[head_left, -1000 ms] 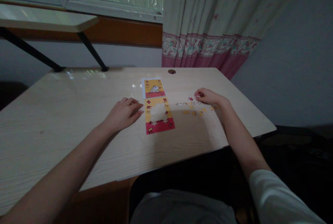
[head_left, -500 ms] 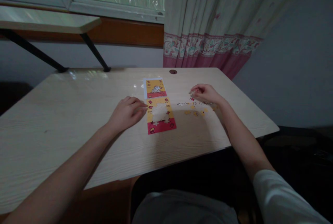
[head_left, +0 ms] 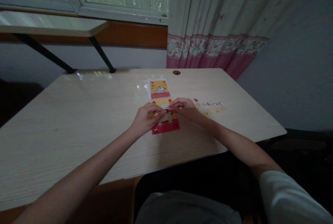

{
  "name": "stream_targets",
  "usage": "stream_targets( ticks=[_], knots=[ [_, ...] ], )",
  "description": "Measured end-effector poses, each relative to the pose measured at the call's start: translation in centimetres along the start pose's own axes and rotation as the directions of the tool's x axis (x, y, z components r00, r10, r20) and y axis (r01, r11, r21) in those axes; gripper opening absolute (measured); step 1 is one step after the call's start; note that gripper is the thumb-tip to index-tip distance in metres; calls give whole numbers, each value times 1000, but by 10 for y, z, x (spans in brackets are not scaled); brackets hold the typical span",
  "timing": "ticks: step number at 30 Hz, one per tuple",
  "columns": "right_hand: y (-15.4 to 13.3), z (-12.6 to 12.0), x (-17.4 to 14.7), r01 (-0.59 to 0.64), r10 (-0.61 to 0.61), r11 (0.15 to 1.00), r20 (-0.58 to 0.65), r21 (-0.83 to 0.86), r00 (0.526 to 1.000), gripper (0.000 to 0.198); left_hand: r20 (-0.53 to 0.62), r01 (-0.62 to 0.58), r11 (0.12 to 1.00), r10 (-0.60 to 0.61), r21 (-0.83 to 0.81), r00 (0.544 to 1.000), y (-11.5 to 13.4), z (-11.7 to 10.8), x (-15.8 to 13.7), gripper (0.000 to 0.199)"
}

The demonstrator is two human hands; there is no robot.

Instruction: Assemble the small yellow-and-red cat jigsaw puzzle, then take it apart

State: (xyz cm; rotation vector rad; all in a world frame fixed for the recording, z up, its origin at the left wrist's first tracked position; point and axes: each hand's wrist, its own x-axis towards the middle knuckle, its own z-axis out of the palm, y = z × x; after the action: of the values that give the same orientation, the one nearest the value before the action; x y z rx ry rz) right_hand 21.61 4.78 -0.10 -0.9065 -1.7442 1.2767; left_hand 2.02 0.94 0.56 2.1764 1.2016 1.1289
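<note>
Over the partly filled jigsaw puzzle (head_left: pixel 166 129), with its yellow top and red lower border, my two hands meet. A small red and pale puzzle piece (head_left: pixel 168 111) sits between their fingertips. My left hand (head_left: pixel 146 118) comes from the left, closed in a pinch at the piece's edge. From the right, my right hand (head_left: pixel 186 109) pinches the same piece. The fingers hide part of the puzzle's gap and its upper edge. Just behind lies a reference picture card (head_left: pixel 159 88) showing a white animal on yellow and red.
Loose puzzle pieces (head_left: pixel 209 104), white, yellow and red, are spread right of my right hand. A round cable hole (head_left: pixel 176 72) is near the back edge of the wooden desk (head_left: pixel 78 123). A raised shelf (head_left: pixel 52 23) on dark legs stands at the back left.
My right hand has moved left from the loose pieces to the puzzle, carrying a piece. My left hand has shifted right from the puzzle's left edge and now pinches at that piece.
</note>
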Motion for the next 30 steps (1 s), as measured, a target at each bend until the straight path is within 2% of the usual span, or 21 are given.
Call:
stream_targets(
  ticks=[3,6,10,13,18,21,25,30],
  knots=[
    [-1,2,-2,92,-96,989,-25,-118,995,27,-4,41,998,-41,-55,999,-3,2,0,18],
    [-5,0,-5,243,-260,933,-30,-264,965,24,-20,93,990,-95,-107,995,-4,2,0,17],
    [-10,-5,-6,468,-516,736,43,-489,855,21,-38,151,974,-159,-169,987,-5,0,1,15],
    [-10,-8,-6,517,-575,616,109,-594,811,19,-35,154,972,-163,-178,986,-3,0,1,15],
    [-8,-8,-6,508,-582,495,165,-705,796,20,-5,145,972,-149,-184,989,1,0,2,17],
    [-9,-9,-8,486,-550,480,180,-731,815,20,22,120,979,-118,-166,993,-1,-2,1,20],
    [-12,-15,-11,454,-478,536,187,-712,858,20,49,29,1000,-28,-10,998,-11,-13,0,21],
    [-8,-23,-13,423,-271,653,328,-628,905,18,224,-186,959,137,216,965,-25,-29,-4,20]
  ],
)
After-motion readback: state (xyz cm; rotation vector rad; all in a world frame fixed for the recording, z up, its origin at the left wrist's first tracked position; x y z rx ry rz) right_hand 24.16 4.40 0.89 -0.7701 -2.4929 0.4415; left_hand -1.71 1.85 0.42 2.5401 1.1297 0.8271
